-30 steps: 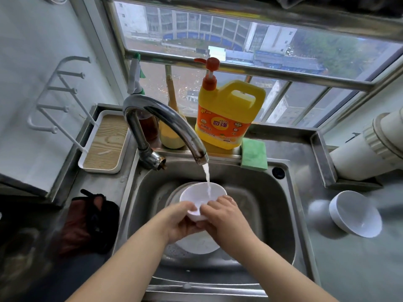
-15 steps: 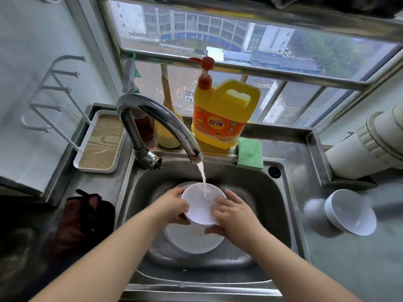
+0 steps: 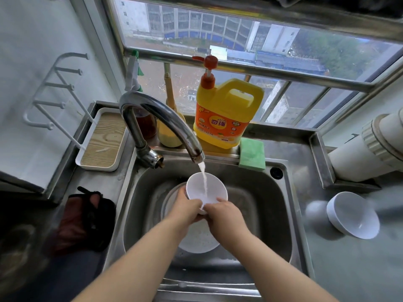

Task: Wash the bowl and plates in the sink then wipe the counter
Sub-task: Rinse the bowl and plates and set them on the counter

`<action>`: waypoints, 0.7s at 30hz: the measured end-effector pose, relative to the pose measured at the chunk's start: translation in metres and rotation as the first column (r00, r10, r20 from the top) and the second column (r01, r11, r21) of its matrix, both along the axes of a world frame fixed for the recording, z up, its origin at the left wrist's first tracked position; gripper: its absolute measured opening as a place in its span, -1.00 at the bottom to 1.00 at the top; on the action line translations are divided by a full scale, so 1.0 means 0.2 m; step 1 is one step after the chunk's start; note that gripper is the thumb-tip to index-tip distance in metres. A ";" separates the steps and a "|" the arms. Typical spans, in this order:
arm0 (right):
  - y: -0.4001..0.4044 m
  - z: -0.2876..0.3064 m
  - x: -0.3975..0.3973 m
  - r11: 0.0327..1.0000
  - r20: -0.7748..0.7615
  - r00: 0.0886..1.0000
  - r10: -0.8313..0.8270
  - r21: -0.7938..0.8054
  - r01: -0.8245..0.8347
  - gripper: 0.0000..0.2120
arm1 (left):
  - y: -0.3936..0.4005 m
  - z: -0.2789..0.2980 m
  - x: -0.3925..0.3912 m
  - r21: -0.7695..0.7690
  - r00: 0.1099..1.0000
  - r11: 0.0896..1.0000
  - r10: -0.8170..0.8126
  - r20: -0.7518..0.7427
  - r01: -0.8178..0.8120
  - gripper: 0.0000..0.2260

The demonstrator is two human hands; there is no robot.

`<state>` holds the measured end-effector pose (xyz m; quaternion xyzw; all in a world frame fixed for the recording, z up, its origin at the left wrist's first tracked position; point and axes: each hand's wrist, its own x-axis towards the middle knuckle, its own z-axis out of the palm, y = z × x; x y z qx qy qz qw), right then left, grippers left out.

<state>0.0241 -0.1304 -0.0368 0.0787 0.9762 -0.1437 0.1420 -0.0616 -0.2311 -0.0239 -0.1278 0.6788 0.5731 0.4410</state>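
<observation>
With my left hand (image 3: pixel 185 209) and right hand (image 3: pixel 224 214) each in a curled grip on the near rim of the white bowl (image 3: pixel 206 188) over the sink (image 3: pixel 272 214), I judge slow turning under the tap's stream (image 3: pixel 204 179) rinses every side.

Soft window (image 3: pixel 239 44) daylight; dim left corner; fisheye-bent edges
</observation>
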 end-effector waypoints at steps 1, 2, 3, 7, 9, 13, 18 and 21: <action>0.01 0.00 0.01 0.998 -0.004 0.999 0.034 -0.054 -0.034 -0.79 | 0.00 0.01 0.00 -0.023 1.000 1.000 -0.012 -0.003 0.012 -0.51; 0.05 0.00 0.03 0.993 -0.074 0.991 0.112 -0.041 -0.115 -0.81 | -0.02 0.02 -0.02 -0.043 0.997 0.996 -0.072 0.017 0.073 -0.55; 0.12 -0.04 0.07 0.980 -0.132 0.972 0.195 0.057 -0.189 -0.81 | -0.04 0.03 -0.05 -0.047 0.985 0.985 -0.164 0.063 0.167 -0.56; 0.10 -0.01 0.03 0.983 -0.018 0.988 0.154 0.107 -0.151 -0.92 | -0.04 -0.01 -0.04 -0.050 0.995 0.995 -0.078 0.059 0.081 -0.44; 0.04 0.00 -0.01 0.999 -0.027 0.999 0.044 -0.007 -0.045 -0.80 | 0.01 -0.02 0.00 -0.012 1.000 1.000 0.005 0.001 -0.005 -0.41; 0.17 -0.05 0.06 0.953 -0.150 0.957 0.248 0.215 -0.213 -0.75 | -0.06 0.00 -0.09 0.032 0.968 0.975 -0.224 0.111 0.222 -0.41; 0.04 -0.03 0.00 0.997 -0.069 0.997 0.035 -0.062 -0.040 -0.66 | 0.00 -0.02 0.01 0.025 0.996 0.998 0.064 0.058 -0.065 -0.41; 0.11 -0.06 0.04 0.985 -0.225 0.959 0.172 0.047 -0.165 -0.70 | -0.05 0.00 -0.05 0.030 0.991 0.998 -0.050 0.120 0.047 -0.50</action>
